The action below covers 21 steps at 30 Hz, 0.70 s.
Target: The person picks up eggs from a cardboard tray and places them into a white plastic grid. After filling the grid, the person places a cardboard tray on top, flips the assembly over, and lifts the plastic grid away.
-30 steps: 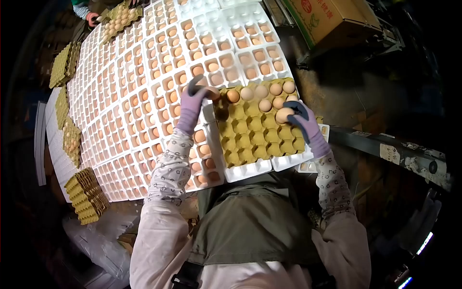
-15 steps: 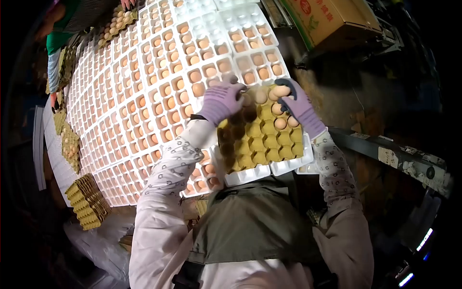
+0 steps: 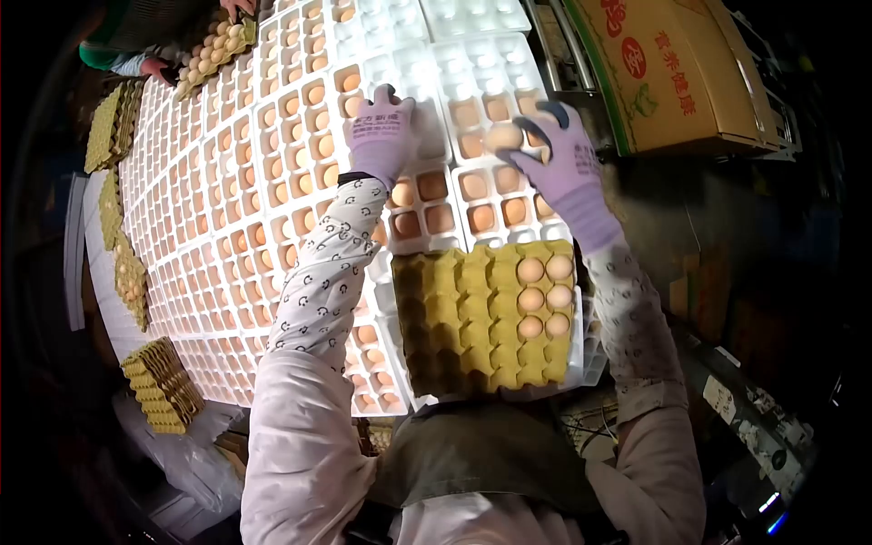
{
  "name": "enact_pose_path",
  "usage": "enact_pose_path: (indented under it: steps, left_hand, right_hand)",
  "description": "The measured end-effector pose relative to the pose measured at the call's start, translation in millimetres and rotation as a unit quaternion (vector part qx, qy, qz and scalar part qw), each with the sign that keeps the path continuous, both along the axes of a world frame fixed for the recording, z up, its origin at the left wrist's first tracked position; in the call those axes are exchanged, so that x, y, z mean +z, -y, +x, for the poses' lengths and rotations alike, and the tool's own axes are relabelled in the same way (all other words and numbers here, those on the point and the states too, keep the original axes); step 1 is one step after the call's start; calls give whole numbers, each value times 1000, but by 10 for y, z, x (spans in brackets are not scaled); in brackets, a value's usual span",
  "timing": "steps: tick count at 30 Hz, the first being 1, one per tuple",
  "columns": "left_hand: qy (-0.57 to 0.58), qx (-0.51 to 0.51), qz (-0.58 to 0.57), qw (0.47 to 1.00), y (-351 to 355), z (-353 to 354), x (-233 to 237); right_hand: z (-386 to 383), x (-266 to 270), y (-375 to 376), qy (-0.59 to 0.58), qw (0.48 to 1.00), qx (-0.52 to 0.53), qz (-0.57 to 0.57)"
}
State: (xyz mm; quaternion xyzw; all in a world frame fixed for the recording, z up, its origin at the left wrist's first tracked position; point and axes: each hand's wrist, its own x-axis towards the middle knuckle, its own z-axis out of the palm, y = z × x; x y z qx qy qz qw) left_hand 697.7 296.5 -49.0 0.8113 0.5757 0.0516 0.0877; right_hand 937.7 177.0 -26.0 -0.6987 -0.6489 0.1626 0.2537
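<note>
My right hand point(image 3: 560, 150), in a purple glove with dark fingertips, grips a pale egg point(image 3: 504, 138) above the white foam trays point(image 3: 460, 213) of brown eggs. To its left, my left hand point(image 3: 381, 132) reaches over a foam tray, its fingertips bent down among the cells; what they hold, if anything, is hidden. Close to my body lies a yellow-brown pulp tray point(image 3: 472, 313) on top of the foam trays. Several eggs point(image 3: 530, 298) sit in its two right-hand columns, and its other cups hold none.
A printed cardboard box point(image 3: 672, 82) stands at the upper right. Stacked pulp trays point(image 3: 163, 386) are at the lower left. At the upper left, another person's hands point(image 3: 238, 9) touch a pulp tray with eggs point(image 3: 213, 54). A metal beam point(image 3: 754, 418) lies at the lower right.
Both hands have moved forward, away from the pulp tray. That tray appears lower in view, with its eggs in two columns. The other person's lower hand now reaches their egg tray.
</note>
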Motion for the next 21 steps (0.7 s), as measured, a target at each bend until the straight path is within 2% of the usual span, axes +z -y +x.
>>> enact_pose_path:
  steps: [1, 3, 6, 8, 9, 10, 11, 12, 13, 14, 15, 17, 18, 19, 21]
  left_hand:
    - [25, 30, -10, 999, -81, 88, -17]
    - [65, 49, -7, 997, -416, 170, -118]
    - [13, 89, -81, 993, -701, 281, -171]
    - [-7, 92, -86, 992, -784, 269, -249]
    - [108, 141, -107, 978, -813, 208, -196]
    - [199, 150, -56, 967, -927, 74, -426]
    - [288, 159, -5, 944, -997, -42, -682]
    - [266, 113, 50, 956, -962, -56, -755]
    - [168, 81, 8, 982, -1001, -126, -989]
    - [72, 52, 62, 994, -888, -94, -1017]
    - [-25, 23, 116, 993, -757, -71, -1021]
    - [16, 35, 108, 993, -623, -75, -1027]
    - [36, 39, 102, 993, -529, -86, -1023]
    - [85, 28, 123, 988, -402, -95, -962]
    - [215, 27, 82, 973, -37, -96, -774]
  right_hand:
    - [-84, -12, -355, 51, 998, -21, 15]
    - [-433, -13, -1143, 159, 984, -27, -71]
    - [-578, -331, -1465, 190, 968, -8, -165]
    - [-460, -468, -1492, 152, 974, -33, -162]
    - [-392, -525, -1474, 133, 977, -45, -161]
    - [-289, -635, -1465, 95, 985, -61, -132]
    - [-230, -644, -1479, 124, 980, -41, -152]
    - [-180, -612, -1477, 151, 973, -22, -174]
    - [-140, -554, -1472, 178, 965, -2, -195]
    - [-118, -466, -1476, 174, 968, 0, -182]
    - [-79, -515, -1503, 138, 984, -35, -105]
    - [82, -782, -1583, 60, 992, -105, 46]
    - [206, -987, -1626, 33, 993, -82, 76]
    - [256, -1218, -1560, 262, 957, -87, 86]
    - [345, -1287, -1260, 318, 943, -54, 78]
